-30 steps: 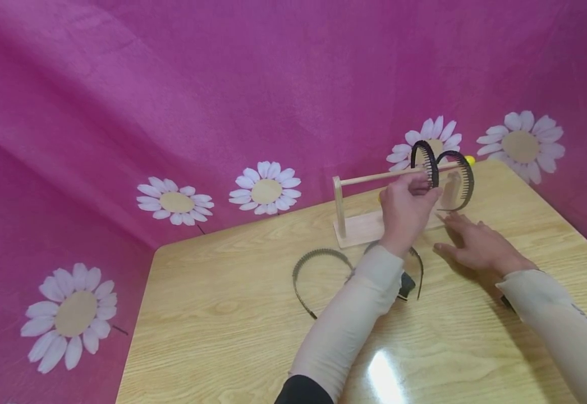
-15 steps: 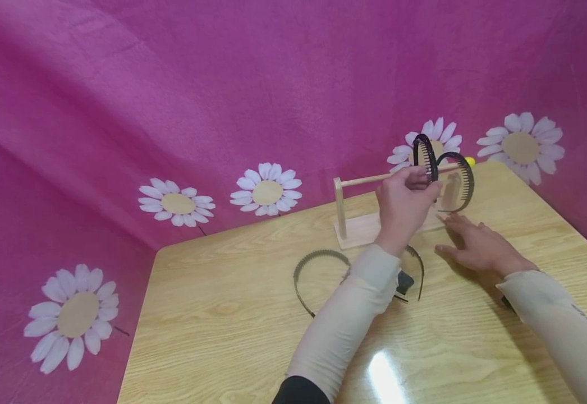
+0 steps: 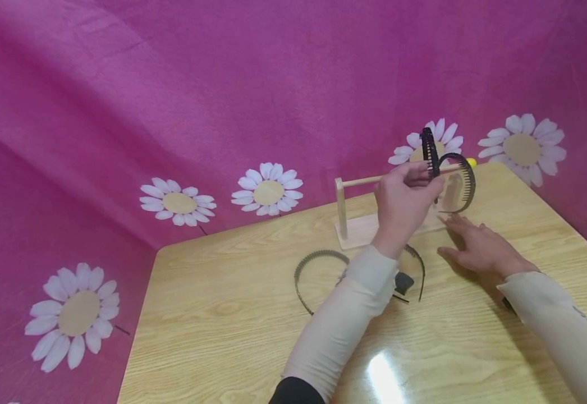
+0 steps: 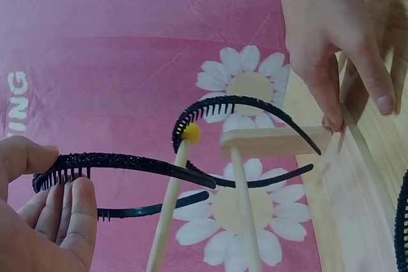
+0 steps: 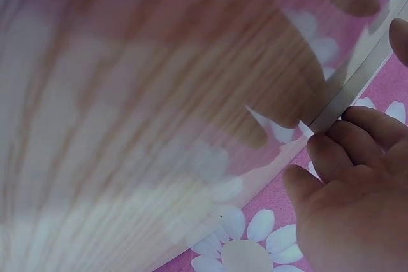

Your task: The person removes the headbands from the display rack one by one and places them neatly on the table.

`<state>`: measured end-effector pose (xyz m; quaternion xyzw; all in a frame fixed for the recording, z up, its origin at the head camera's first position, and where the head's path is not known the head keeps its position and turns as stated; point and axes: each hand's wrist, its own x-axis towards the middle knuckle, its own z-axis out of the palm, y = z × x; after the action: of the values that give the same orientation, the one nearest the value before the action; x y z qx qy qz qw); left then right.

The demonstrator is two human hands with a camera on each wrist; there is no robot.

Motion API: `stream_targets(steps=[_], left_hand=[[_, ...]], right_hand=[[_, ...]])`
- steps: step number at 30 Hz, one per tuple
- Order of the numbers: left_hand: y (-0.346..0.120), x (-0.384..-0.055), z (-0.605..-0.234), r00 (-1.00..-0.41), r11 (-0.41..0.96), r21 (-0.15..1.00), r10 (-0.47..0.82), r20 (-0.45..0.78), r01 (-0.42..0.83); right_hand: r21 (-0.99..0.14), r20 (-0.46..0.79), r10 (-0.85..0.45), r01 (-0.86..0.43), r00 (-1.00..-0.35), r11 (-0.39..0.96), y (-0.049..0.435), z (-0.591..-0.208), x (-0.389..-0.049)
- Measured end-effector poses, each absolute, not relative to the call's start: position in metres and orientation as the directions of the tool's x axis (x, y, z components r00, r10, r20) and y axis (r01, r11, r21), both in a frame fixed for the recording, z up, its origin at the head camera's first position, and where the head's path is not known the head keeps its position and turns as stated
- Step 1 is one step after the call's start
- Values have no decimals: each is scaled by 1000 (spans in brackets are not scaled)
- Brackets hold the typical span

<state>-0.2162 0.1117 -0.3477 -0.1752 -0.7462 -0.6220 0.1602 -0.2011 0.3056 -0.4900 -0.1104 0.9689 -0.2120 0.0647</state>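
Right of centre, the left hand [image 3: 403, 199] pinches a black toothed headband [image 3: 429, 148], up near the wooden stand [image 3: 341, 210]! A second headband [image 3: 471, 182] hangs at the stand's right end. Just below, the right hand [image 3: 485, 247], fingers loosely extended, touches the stand's base.

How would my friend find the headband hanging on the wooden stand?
On the table, near the pink backdrop, find the wooden stand. The black, toothed headband hangs by its yellow knob. The left hand holds the other headband beside it, but no hand holds this one.
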Motion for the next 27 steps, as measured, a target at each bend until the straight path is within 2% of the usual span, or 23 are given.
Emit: stream_targets(steps=[10, 19, 27], left_hand=[[106, -216, -343, -912, 45, 911, 16, 410, 410], [93, -207, -323, -924, 1, 925, -54, 379, 379], [90, -218, -333, -919, -54, 918, -62, 390, 393]], right_hand=[[-414, -40, -270, -230, -962, 881, 305, -488, -198], [-408, -44, -260, -221, -965, 886, 306, -490, -198], [-413, -49, -262, -219, -964, 884, 304, -488, -197]])
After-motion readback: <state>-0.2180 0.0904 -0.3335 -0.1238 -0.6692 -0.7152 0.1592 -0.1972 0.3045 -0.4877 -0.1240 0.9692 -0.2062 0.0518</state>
